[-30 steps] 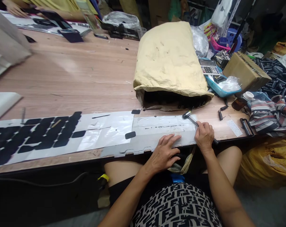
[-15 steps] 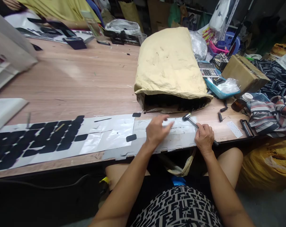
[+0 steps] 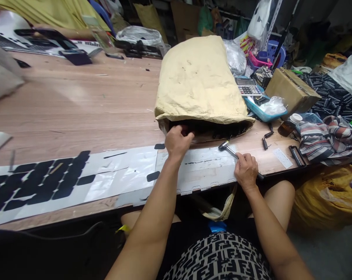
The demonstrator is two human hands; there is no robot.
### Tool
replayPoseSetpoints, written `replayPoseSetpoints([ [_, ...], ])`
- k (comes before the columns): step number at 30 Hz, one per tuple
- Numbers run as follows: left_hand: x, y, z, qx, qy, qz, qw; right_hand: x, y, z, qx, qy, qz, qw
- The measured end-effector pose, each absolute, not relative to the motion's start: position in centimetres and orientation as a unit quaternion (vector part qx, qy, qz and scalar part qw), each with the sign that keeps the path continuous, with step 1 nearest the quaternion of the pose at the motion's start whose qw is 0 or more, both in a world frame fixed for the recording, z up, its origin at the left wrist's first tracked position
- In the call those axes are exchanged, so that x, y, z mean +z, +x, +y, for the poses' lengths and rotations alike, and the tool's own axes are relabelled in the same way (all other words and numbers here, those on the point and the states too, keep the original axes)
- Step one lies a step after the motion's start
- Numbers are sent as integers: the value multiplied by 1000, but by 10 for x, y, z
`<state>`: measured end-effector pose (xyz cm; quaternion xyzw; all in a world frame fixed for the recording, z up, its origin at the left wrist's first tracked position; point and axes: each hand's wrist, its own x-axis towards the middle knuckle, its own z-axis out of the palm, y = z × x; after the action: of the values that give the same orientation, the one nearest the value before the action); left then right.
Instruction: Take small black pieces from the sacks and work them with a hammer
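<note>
My right hand (image 3: 246, 171) is wrapped round the handle of a small hammer (image 3: 232, 152), whose metal head rests over the white covered strip (image 3: 203, 171) at the table's front edge. My left hand (image 3: 176, 143) is at the left end of the open mouth of a large yellow paper sack (image 3: 202, 81). Its thumb stands apart from the fingers, and I see nothing held between them. Dark things lie in the sack's shadowed mouth, too dim to make out. Near my left forearm are two black rounded pieces (image 3: 153, 176) on the white sheet (image 3: 112, 179).
Several black rounded pieces (image 3: 67, 177) lie in rows at left. To the right are a calculator (image 3: 248, 87), a blue basket (image 3: 267, 111), a cardboard box (image 3: 292, 91), a brown bottle (image 3: 289, 125) and striped cloth (image 3: 329, 138). Across the table sits a person in yellow (image 3: 56, 15).
My left hand has moved forward and left from above the white strip to the sack's mouth. My right hand still grips the hammer. The view has shifted slightly to the right.
</note>
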<state>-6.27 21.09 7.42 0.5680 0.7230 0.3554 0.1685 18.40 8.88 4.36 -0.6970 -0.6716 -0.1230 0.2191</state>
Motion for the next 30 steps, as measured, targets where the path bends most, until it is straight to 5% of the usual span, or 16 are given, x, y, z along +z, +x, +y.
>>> replayPoseSetpoints([
  [6, 50, -42, 151, 304, 765, 502, 265, 43, 186, 89, -121, -702, -671, 206],
  [14, 35, -39, 148, 336, 761, 477, 283, 48, 196, 89, -75, -680, -686, 247],
  [22, 35, -37, 148, 328, 755, 493, 282, 78, 190, 52, 125, -586, -699, 391],
  [30, 36, -36, 149, 320, 757, 491, 287, 72, 181, 41, 130, -606, -698, 360],
])
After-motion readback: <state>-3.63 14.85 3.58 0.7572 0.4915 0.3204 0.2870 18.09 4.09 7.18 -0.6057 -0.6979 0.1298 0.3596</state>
